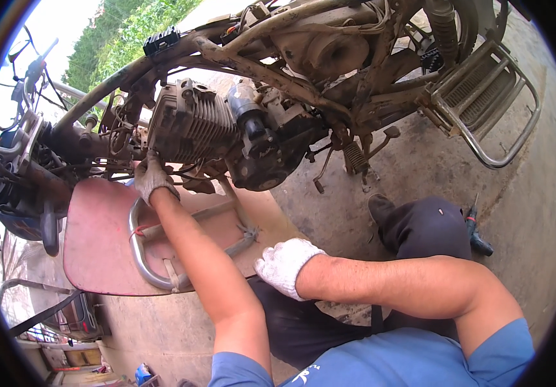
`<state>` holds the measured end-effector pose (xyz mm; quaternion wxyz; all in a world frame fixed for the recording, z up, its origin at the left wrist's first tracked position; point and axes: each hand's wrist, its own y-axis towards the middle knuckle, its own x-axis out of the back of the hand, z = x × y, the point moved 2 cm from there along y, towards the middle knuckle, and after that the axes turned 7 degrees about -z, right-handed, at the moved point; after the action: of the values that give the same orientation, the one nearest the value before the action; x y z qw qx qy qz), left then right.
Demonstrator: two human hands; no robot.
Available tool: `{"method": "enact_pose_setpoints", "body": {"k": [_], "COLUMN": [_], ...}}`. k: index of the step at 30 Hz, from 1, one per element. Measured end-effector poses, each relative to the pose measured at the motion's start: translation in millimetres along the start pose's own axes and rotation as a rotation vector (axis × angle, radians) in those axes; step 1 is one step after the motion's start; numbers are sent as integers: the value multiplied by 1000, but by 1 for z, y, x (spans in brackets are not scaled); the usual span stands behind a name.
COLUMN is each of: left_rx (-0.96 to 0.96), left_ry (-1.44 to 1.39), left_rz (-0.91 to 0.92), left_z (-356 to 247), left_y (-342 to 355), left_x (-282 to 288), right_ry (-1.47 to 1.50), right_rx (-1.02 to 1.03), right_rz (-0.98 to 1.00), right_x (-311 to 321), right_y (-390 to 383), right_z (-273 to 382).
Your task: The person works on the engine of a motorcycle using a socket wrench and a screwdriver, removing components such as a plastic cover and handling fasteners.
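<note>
The engine (216, 129) sits within the motorbike's frame (281, 81), and the gloved left hand (154, 178) reaches to its lower left edge, fingertips against or just under the metal; I cannot tell whether they grip anything. The right hand (287, 266) is well below the engine, its fingers seemingly curled in, though the palm is hidden and I cannot tell if it holds something. The likeliest trouble is a pinched or scraped finger, caused by working blind in the tight gap beneath the engine. Loose glove knit could snag there, and a careless tug might pull the cables (120, 135) just left of the engine. Below it, the metal bar (139, 248) on the pink board (94, 222) could knock the left forearm, while anything dropped could be lost underneath.
</note>
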<state>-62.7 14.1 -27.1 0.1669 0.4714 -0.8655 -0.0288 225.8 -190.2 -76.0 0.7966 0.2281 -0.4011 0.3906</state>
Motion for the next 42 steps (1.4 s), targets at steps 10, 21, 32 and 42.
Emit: {"method": "enact_pose_setpoints", "body": {"k": [10, 21, 32, 42], "left_rx": [-155, -39, -815, -923], "left_ry": [-5, -442, 397, 440], "left_rz": [-224, 166, 22, 83], "left_z": [4, -65, -83, -86], "left_y": [3, -57, -73, -70], "left_x": [-4, -10, -42, -40], "right_ry": [-3, -38, 6, 105], "right_rx": [11, -8, 37, 41], "right_rz": [-1, -25, -55, -206], "right_x": [4, 6, 18, 33], "right_y": [4, 5, -5, -14], "right_z": [0, 4, 2, 1]}}
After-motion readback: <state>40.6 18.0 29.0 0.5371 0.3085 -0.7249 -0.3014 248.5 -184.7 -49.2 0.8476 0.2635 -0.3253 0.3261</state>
